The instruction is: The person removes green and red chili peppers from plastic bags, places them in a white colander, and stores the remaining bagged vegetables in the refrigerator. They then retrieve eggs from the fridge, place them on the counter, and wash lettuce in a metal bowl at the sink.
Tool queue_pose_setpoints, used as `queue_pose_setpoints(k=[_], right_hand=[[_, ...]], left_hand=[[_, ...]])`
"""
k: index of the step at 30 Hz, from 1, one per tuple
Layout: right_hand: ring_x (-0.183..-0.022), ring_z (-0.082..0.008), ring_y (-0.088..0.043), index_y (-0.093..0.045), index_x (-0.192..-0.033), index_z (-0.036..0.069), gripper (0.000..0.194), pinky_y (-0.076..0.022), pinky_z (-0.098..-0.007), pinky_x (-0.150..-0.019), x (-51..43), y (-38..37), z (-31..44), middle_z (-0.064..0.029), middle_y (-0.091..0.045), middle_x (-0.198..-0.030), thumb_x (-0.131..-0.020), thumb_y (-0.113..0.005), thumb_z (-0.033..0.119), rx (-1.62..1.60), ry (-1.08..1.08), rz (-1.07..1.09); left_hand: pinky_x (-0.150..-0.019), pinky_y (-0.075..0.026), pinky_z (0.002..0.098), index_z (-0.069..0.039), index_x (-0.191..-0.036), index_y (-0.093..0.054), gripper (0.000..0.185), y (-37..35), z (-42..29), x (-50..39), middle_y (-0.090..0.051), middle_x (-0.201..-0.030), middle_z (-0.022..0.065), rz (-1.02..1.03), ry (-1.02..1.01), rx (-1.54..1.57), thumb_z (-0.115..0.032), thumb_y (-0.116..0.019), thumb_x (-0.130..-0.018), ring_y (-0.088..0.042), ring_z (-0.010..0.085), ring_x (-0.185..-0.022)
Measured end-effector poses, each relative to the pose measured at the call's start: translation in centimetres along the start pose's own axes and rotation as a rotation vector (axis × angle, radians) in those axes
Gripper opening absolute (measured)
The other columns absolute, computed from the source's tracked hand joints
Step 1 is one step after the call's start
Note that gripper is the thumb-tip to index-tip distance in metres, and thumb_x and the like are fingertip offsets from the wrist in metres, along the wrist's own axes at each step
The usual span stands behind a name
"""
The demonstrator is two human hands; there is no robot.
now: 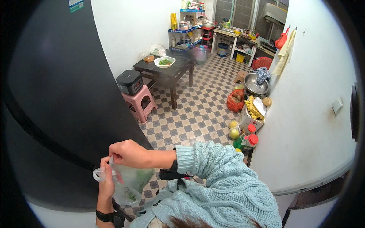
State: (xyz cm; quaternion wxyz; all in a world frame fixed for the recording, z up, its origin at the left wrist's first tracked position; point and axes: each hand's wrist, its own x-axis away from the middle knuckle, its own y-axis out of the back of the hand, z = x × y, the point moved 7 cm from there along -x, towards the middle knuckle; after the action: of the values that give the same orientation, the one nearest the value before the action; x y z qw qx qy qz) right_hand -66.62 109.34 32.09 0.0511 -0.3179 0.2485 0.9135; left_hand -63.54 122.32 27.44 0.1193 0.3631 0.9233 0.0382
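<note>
My left hand (107,178), with a black band on its wrist, grips the gathered top of a translucent plastic bag (128,189) at the lower left. Green leafy-looking contents show through the bag. My right hand (127,154) reaches across from the right and pinches a strand of the same bag just above my left hand. The two hands are almost touching. Part of the bag's handle loops out to the left of my left hand.
A dark refrigerator-like panel (65,99) stands at left. Beyond are a pink stool (139,99) bearing a black rice cooker (129,81) and a dark table (182,64) with a white basket (164,66). Bottles, a box (251,122) and a steel basin (256,84) line the right wall.
</note>
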Motion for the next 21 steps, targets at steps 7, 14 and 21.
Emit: queue_pose_setpoints(k=[7, 14, 21], right_hand=[[-0.073, -0.0311, -0.062, -0.055, -0.079, 0.003, 0.018, -0.049, -0.037, -0.061, 2.1, 2.7, 1.8, -0.0141, -0.059, -0.077, -0.068, -0.068, 0.009, 0.114, 0.12, -0.047], [-0.073, -0.0291, -0.059, -0.054, -0.081, 0.004, 0.008, -0.0483, -0.0372, -0.061, 5.3, 5.3, 0.1, -0.011, -0.055, -0.078, -0.076, -0.06, 0.008, -0.036, 0.183, 0.095], [-0.085, -0.0167, -0.061, -0.063, -0.098, -0.002, 0.019, -0.0482, -0.0307, -0.076, 5.0, 2.5, -7.8, -0.0116, -0.065, -0.093, -0.086, -0.05, 0.006, -0.533, -0.24, 0.714]], left_hand=[[-0.039, -0.04, 0.0247, -0.007, -0.098, -0.057, 0.045, -2.5, 3.2, -1.4, -0.054, -0.07, 0.0007, 0.26, 0.594, 0.39, -0.044, -0.032, -0.1, -0.047, 0.009, -0.046], [-0.066, -0.047, 0.0268, -0.001, -0.091, -0.063, 0.012, -7.3, 1.0, -2.4, -0.064, -0.081, 0.0041, 0.347, 0.366, -0.074, -0.011, -0.062, -0.083, -0.058, 0.0126, -0.073], [-0.062, -0.047, 0.0359, -0.004, -0.079, -0.056, 0.019, -12.8, -4.4, -3.1, -0.055, -0.076, 0.0113, 0.384, -0.423, -1.048, -0.008, -0.07, -0.066, -0.059, 0.0264, -0.07]])
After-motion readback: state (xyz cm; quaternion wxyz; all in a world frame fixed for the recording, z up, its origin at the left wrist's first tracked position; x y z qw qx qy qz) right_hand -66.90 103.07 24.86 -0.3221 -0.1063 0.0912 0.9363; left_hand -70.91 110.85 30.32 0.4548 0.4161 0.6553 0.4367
